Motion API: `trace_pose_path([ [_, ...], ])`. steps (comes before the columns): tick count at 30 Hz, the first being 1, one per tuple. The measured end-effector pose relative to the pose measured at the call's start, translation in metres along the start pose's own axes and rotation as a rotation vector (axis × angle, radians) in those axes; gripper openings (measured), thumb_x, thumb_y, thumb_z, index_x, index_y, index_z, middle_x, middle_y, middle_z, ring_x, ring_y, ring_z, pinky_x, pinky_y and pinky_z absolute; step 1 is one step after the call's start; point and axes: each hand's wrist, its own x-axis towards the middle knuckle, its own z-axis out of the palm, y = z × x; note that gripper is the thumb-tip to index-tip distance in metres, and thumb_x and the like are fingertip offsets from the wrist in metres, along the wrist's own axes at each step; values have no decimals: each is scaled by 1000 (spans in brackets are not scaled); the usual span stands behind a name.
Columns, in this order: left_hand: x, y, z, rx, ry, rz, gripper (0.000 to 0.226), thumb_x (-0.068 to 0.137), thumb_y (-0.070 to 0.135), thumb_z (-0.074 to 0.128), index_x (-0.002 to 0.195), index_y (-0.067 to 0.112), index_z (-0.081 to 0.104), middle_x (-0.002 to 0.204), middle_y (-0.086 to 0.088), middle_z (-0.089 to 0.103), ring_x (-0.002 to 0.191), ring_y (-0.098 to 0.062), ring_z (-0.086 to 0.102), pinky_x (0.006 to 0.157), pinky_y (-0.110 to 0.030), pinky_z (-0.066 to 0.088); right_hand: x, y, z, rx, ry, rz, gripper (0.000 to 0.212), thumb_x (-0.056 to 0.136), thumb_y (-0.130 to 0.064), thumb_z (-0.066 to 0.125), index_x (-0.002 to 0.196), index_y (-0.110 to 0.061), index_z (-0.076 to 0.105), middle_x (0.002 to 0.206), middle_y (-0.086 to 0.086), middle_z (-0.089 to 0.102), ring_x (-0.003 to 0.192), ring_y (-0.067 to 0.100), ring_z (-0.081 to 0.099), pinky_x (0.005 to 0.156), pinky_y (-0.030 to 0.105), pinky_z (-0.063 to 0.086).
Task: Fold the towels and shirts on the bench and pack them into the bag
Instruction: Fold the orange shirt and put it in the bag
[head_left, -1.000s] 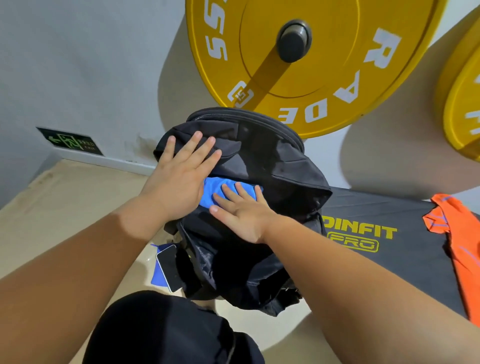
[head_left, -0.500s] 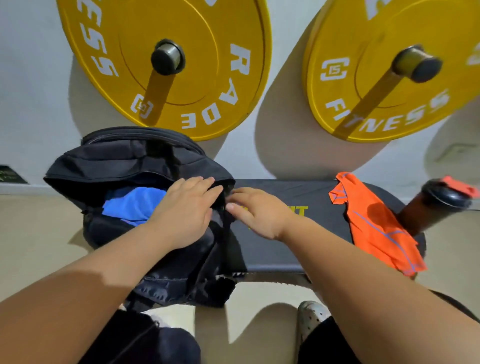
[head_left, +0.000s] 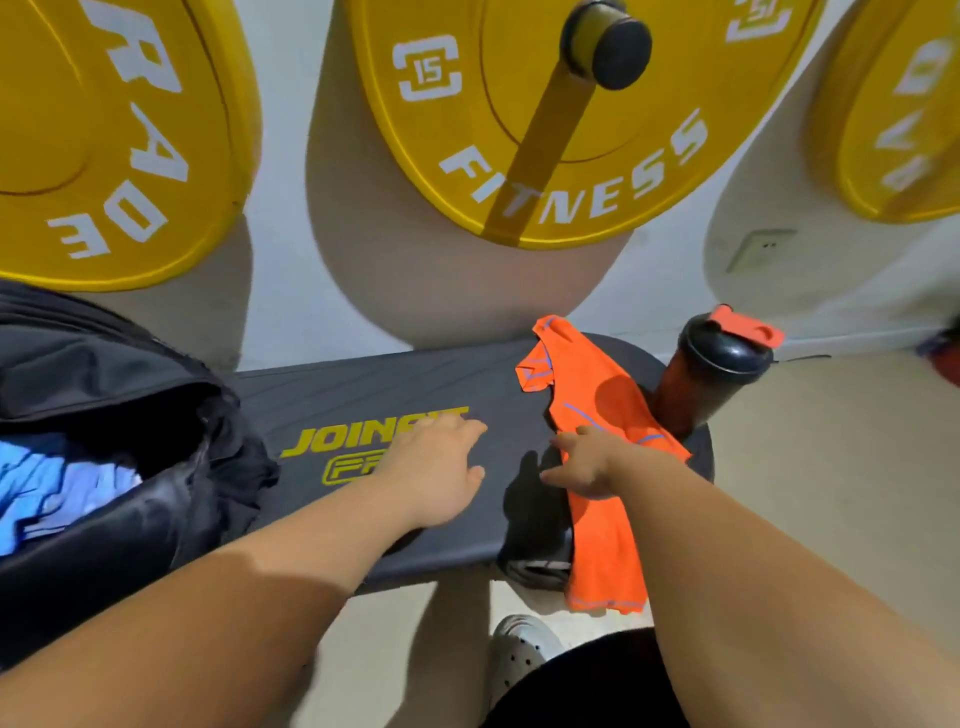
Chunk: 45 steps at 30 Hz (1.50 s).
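One orange shirt (head_left: 597, 405) lies on the surface (head_left: 389, 384); one bag (head_left: 104, 364) holds blue cloth (head_left: 52, 488), perhaps a towel. The left hand (head_left: 436, 467) and right hand (head_left: 587, 460) show straight, empty fingers.

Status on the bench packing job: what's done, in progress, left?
Done: a blue cloth lies inside the open black bag. In hand: both hands are out over the bench, the right hand at the edge of the orange shirt, the left hand beside it, fingers straight, nothing gripped. Left: the orange shirt lies unfolded, draped over the bench's front edge; fold it and bag it.
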Motion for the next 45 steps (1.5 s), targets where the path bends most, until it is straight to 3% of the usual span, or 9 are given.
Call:
trace_pose_path([
  [3,34,9,23,-24,-52,-15,61,95,43,51,151,27,32,153,-2,37,140,-28,35,113,-47,34,13,13,1,6,20,3,69,90,-55,54,152,-37,30,164,3,11,152,36,3,118,60,14],
  [9,103,11,50,-41,-137,-80,67,97,42,50,156,32,20,165,-4,13,147,-33,22,117,-47,28,34,24,22,52,-12,-4,76,87,-58,53,154,-42,20,166,2,-4,151,36,-11,116,65,0],
  [16,173,15,69,34,-123,-2,65,101,35,45,154,46,10,167,0,-6,152,-31,3,120,-58,9,51,23,18,220,137,-10,86,89,-58,53,158,-25,14,166,-7,-3,153,29,-7,119,59,6],
  [23,198,19,67,43,-108,110,60,100,21,44,156,25,24,165,4,15,153,-21,11,120,-53,12,61,30,15,443,346,25,64,92,-38,58,148,-14,37,160,5,27,150,25,20,119,44,25],
  [26,192,16,65,-62,-1,139,44,95,11,48,138,18,53,152,-1,44,143,-23,35,118,-46,24,62,31,5,586,557,5,45,89,-23,61,132,-8,56,142,13,48,133,27,44,110,31,34],
  [31,163,7,51,-250,270,-49,21,87,16,62,100,22,77,103,0,72,97,-26,64,82,-36,51,43,29,-17,739,690,59,40,84,-22,71,123,-13,69,124,6,68,116,22,61,98,27,42],
  [38,84,-24,22,-352,274,-48,22,73,3,68,73,25,66,74,6,65,71,-20,58,65,-30,44,9,12,-32,794,658,-59,21,76,-6,64,87,-23,69,75,-7,68,72,14,63,70,26,51],
  [42,27,-57,14,-218,215,55,27,66,7,67,64,29,52,71,10,55,69,-19,54,63,-33,46,-6,2,-27,597,514,-142,42,81,-7,60,121,-18,66,98,3,74,96,20,67,88,27,50],
  [45,-17,-82,15,-84,92,93,24,65,9,59,62,26,42,69,10,49,69,-19,49,61,-35,43,-18,-6,-21,500,461,-210,23,83,-10,62,99,-19,76,98,-2,74,93,16,67,83,24,50],
])
